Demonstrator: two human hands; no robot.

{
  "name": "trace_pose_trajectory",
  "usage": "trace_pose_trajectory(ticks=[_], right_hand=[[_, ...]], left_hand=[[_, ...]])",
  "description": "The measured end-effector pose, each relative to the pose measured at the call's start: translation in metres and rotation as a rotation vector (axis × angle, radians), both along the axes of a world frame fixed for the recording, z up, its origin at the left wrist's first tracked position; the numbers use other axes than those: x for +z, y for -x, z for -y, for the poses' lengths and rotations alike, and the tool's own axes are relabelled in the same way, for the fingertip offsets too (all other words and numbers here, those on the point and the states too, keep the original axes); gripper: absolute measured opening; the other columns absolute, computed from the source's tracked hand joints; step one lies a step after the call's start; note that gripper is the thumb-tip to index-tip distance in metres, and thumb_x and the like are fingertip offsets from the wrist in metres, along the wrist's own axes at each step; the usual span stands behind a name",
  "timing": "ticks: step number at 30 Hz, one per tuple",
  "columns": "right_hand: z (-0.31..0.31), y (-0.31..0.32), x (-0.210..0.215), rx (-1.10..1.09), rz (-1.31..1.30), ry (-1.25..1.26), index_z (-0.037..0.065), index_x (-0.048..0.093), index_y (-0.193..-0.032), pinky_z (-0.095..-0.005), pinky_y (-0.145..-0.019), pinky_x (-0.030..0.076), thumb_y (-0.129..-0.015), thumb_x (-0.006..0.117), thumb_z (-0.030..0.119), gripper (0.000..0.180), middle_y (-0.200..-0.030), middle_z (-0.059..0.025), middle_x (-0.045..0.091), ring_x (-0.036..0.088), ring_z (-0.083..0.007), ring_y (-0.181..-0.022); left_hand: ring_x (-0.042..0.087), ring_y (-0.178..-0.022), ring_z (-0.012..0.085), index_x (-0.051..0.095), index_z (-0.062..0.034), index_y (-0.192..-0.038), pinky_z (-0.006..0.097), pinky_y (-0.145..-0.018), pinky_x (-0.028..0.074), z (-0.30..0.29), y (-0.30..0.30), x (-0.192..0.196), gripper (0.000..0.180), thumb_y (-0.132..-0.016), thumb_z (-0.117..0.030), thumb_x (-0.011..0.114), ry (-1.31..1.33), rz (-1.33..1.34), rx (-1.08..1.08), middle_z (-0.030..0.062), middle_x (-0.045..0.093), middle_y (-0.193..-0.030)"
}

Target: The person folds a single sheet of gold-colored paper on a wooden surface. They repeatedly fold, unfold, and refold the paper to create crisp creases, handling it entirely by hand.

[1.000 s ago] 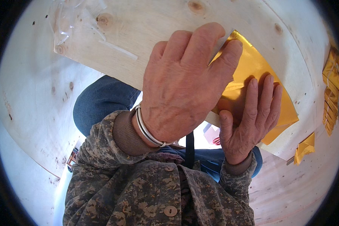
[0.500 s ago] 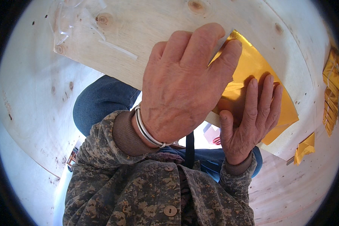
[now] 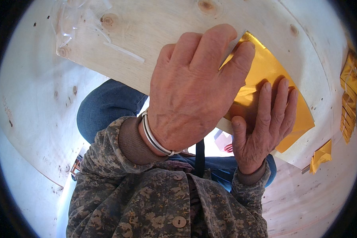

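A sheet of shiny gold foil paper [image 3: 261,55] lies on a pale wooden board in front of me, its left part hidden under my hands. My left hand [image 3: 194,87] is closed at the sheet's upper left edge. Its thumb presses on the foil and its other fingers curl beside the edge; their tips are hidden. On the lower middle of the sheet rests my right hand [image 3: 265,123], with its fingers stretched out over the foil and its thumb apart. A pale band circles my left wrist.
Thin clear plastic strips [image 3: 123,51] lie on the wooden board [image 3: 154,20] at the upper left. A folded gold piece [image 3: 321,156] sits off the board's right corner. Farther right is a stack of folded gold pieces [image 3: 349,103]. My knees are below the board.
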State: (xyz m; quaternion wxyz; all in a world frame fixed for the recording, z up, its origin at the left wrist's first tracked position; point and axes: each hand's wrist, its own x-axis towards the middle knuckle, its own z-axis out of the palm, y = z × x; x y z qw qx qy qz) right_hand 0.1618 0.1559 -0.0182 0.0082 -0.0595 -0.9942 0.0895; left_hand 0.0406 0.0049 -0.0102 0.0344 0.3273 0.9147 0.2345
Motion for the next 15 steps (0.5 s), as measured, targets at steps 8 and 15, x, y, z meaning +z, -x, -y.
trace_pose_trajectory(ticks=[8, 15], right_hand=[[-0.0004, -0.0001, 0.0014, 0.003, 0.007, -0.006, 0.015, 0.051, -0.146, -0.0484, -0.119, 0.022, -0.099, 0.041, 0.062, 0.067, -0.155, -0.0135, 0.042, 0.032, -0.0361, -0.147], [-0.0008, 0.0006, 0.0000, 0.006, 0.000, 0.002, 0.015, 0.049, -0.147, -0.0489, -0.118, 0.022, -0.100, 0.039, 0.062, 0.067, -0.156, -0.0134, 0.041, 0.031, -0.0362, -0.147]], left_hand=[[0.056, -0.089, 0.0217, 0.067, -0.0099, -0.125, 0.036, -0.081, 0.050, 0.0001, -0.0008, -0.0001, 0.058, -0.068, -0.008, 0.081, 0.002, 0.003, 0.005, 0.0096, 0.053, -0.128], [0.057, -0.089, 0.0218, 0.067, -0.0094, -0.124, 0.036, -0.082, 0.049, -0.0007, -0.0009, -0.0002, 0.059, -0.068, -0.009, 0.081, 0.004, 0.002, 0.008, 0.0097, 0.053, -0.128]])
